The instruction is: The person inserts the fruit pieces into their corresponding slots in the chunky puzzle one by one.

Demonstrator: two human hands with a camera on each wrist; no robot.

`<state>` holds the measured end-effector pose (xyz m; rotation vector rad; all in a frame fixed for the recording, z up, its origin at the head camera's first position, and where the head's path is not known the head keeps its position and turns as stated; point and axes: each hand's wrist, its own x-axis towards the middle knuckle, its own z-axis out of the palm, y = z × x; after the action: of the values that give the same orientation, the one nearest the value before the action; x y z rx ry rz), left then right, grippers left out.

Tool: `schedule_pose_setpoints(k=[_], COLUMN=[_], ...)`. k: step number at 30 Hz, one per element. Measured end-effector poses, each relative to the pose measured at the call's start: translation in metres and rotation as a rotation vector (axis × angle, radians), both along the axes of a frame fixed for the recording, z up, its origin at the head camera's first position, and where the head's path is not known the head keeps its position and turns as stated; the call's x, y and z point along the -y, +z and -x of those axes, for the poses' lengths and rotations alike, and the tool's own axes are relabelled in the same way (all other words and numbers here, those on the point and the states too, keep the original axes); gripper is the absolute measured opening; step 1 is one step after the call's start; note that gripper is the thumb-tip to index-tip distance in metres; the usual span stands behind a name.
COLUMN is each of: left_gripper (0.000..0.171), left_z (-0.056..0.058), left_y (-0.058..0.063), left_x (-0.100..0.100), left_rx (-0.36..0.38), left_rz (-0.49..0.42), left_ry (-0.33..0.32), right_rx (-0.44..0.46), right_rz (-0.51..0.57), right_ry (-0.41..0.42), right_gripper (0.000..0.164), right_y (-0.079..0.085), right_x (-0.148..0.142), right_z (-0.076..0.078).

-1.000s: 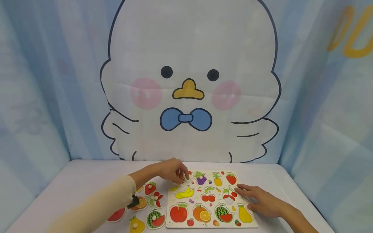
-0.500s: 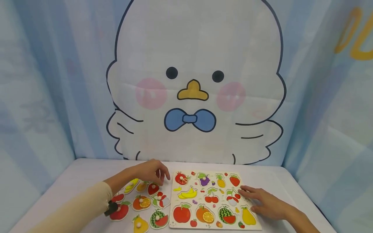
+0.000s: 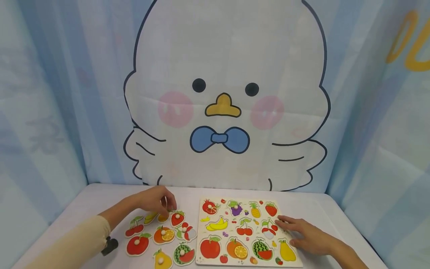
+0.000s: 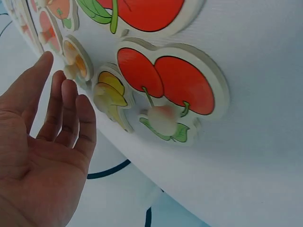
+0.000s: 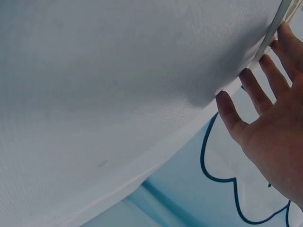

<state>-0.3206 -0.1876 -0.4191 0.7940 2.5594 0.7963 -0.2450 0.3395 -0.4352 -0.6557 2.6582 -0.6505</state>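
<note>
My left hand [image 3: 155, 200] hovers over the loose fruit pieces left of the board, fingers loosely bent. Just below its fingertips lies a yellow-orange knobbed piece [image 3: 162, 218], partly hidden. In the left wrist view, the thumb and fingers of this hand [image 4: 47, 137] are apart with nothing between them, near a banana piece [image 4: 111, 94] and a cherry piece [image 4: 168, 82]. My right hand [image 3: 310, 235] rests at the right edge of the fruit puzzle board [image 3: 223, 242], its fingers extended. On the board, knobbed pomegranate [image 3: 209, 206] and grape [image 3: 234, 208] pieces sit in their slots.
Strawberry [image 3: 177, 219], orange [image 3: 164, 235], apple [image 3: 138, 244], pear [image 3: 162, 260] and watermelon [image 3: 184, 254] pieces lie on the white table [image 3: 84, 213]. Behind the table hangs a curtain [image 3: 221, 168] with a cartoon bird.
My left hand has left the board's top-left corner, where the pomegranate piece now shows, and moved left over the loose pieces. The right hand stays at the board's edge.
</note>
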Motion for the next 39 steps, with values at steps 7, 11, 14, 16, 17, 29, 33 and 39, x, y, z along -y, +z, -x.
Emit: schedule_pose_setpoints(k=[7,11,14,16,17,29,33,39], left_gripper=[0.016,0.015,0.014,0.014,0.014,0.010,0.009,0.010], left_z=[-0.0018,-0.0022,-0.0009,0.0003,0.0004,-0.0004,0.0011,0.0062], left_y=[-0.0009,0.0007,0.0018,0.0015,0.0016,-0.0006,0.0012,0.0068], left_x=[0.0059,0.0066,0.0060,0.0056,0.0056,0.0109,0.0095,0.0033], left_rx=[0.000,0.021,0.043,0.055,0.062,0.082,0.080,0.045], left_rz=[0.039,0.035,0.041,0.047,0.044,0.009,0.013,0.037], left_ry=[0.024,0.049,0.074,0.090,0.096,0.080,0.076,0.060], right_rx=[0.006,-0.008,-0.021,-0.025,-0.026,-0.011,-0.009,-0.014], right_rz=[0.003,0.005,0.005,0.003,0.002,0.001,-0.007,-0.007], right_ry=[-0.013,0.008,0.023,0.021,0.018,0.001,-0.009,-0.011], right_gripper=[0.058,0.058,0.058,0.058,0.058,0.058,0.058,0.060], right_y=[-0.0017,-0.0012,-0.0002,-0.0005,-0.0007,-0.0012,-0.0011,0.0006], right_x=[-0.0012,-0.0017,-0.0020,-0.0020,-0.0020,0.0014,0.0022,0.0019], right_z=[-0.0012,-0.0027,-0.0041,-0.0043,-0.0042,-0.0036,-0.0032,-0.0029])
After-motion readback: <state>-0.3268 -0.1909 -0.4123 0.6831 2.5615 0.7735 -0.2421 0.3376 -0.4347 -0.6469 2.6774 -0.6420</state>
